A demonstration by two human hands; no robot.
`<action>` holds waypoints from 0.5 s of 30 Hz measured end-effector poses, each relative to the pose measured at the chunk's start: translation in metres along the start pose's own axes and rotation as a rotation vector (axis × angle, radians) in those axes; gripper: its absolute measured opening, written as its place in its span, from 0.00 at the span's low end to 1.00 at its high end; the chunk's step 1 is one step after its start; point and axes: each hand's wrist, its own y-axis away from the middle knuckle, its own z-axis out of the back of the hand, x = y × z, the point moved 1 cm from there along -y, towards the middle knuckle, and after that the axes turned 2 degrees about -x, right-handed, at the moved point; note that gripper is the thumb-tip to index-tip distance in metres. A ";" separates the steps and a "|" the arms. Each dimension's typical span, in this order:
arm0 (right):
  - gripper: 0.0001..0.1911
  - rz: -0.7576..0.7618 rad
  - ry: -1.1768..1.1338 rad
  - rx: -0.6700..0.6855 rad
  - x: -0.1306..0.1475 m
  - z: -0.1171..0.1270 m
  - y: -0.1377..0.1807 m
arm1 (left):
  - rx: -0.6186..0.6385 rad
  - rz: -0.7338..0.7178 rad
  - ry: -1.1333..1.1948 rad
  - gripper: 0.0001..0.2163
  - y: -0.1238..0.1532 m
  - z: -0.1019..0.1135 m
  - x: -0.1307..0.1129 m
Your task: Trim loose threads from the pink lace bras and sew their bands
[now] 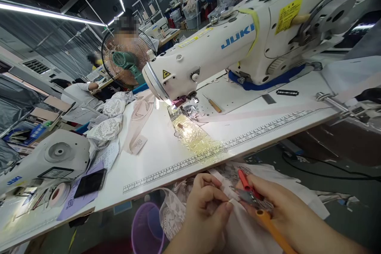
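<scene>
Right hand [284, 204] is wrapped round red-and-orange snips [251, 197], metal end angled left at pale fabric [242, 222] the left hand [205, 210] has pinched, fingertips shut, just below the table [157, 143] edge. Sewing machine [214, 53]'s behind.

Both bare hands are in close to each other, low and in front of the body, a small gap between them. The left hand [208, 208] shows its back, knuckles bent, thumb and forefinger brought together in a fine pinch at the tips. The right hand [275, 196] comes across from the other side, fingers bent in a firm grip. The left forearm [180, 244] rises from below; the right forearm [324, 232] slants in, bare at the wrist.
</scene>
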 end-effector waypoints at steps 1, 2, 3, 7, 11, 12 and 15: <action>0.03 0.002 0.002 0.011 0.000 0.001 0.001 | 0.002 0.030 0.014 0.04 0.000 -0.001 0.001; 0.04 0.000 0.003 0.014 0.001 0.002 0.001 | -0.001 0.056 0.028 0.04 0.000 -0.003 0.001; 0.04 -0.007 0.006 0.009 0.002 0.002 0.002 | -0.008 0.077 0.041 0.04 0.001 -0.004 0.002; 0.04 -0.043 0.056 -0.004 0.004 0.005 0.005 | -0.046 0.123 0.055 0.06 0.002 -0.008 0.003; 0.04 -0.088 0.094 0.048 0.004 0.007 0.009 | -0.056 0.174 0.068 0.07 0.003 -0.010 0.003; 0.03 -0.094 0.093 0.072 0.005 0.008 0.009 | -0.061 0.182 0.073 0.07 0.003 -0.010 0.003; 0.07 -0.086 0.123 0.082 0.008 0.009 0.008 | -0.073 0.166 0.062 0.06 0.006 -0.012 0.005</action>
